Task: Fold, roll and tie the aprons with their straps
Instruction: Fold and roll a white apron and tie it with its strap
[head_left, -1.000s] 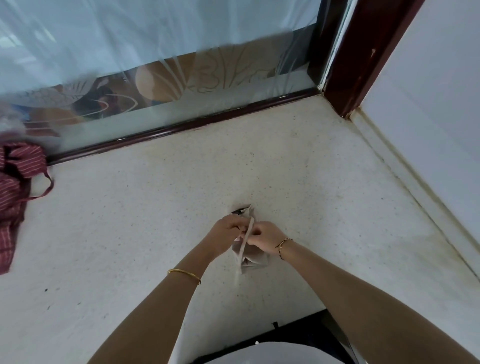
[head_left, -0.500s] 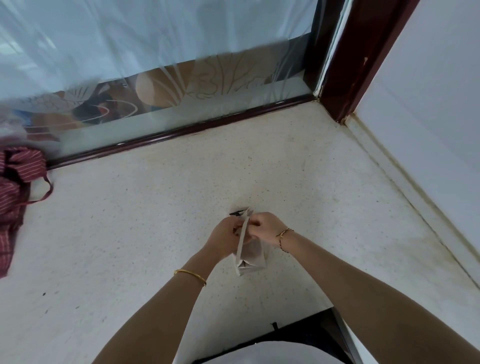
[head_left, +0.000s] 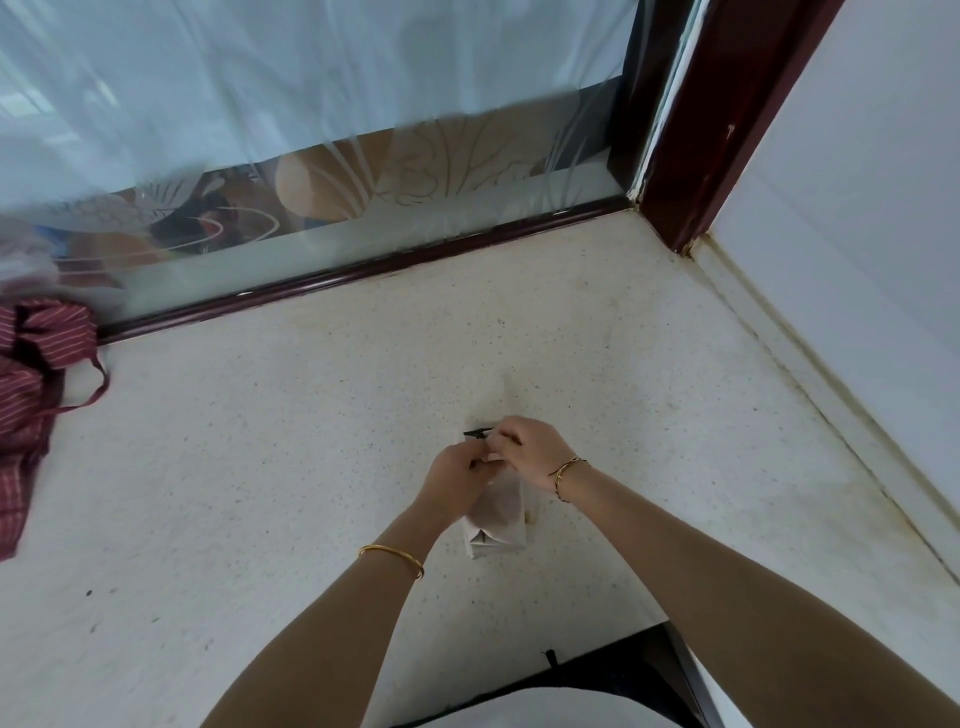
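Rolled apron (head_left: 496, 525): a pale beige bundle lying on the tabletop (head_left: 260, 467) near the middle of the view, with its near end showing folded layers. Its far end is hidden under both hands. The left hand (head_left: 457, 480) has its fingers curled in on the upper part of the roll, gripping it. The right hand (head_left: 530, 452) has its fingers closed over the far end, and a pale strap (head_left: 505, 395) runs up from them. The strap is only a faint, motion-blurred streak, so the exact pinch point is hidden. A small black piece (head_left: 478, 432) sticks out left of the right fingers; I cannot tell what it is.

There is a gold bangle (head_left: 392, 558) on the left wrist and a thin bracelet (head_left: 569, 470) on the right.

A red striped apron (head_left: 31, 395) lies crumpled at the left edge, cut off by the frame and well apart from the roll. Its strap loop (head_left: 93, 384) rests on the tabletop.

Behind the tabletop is a frosted glass panel (head_left: 363, 208); the shapes behind it are indistinct. A dark wood frame (head_left: 691, 130) stands in the corner and a white wall (head_left: 857, 208) is on the right. At the bottom edge, something white and something dark are cut off and unclear.
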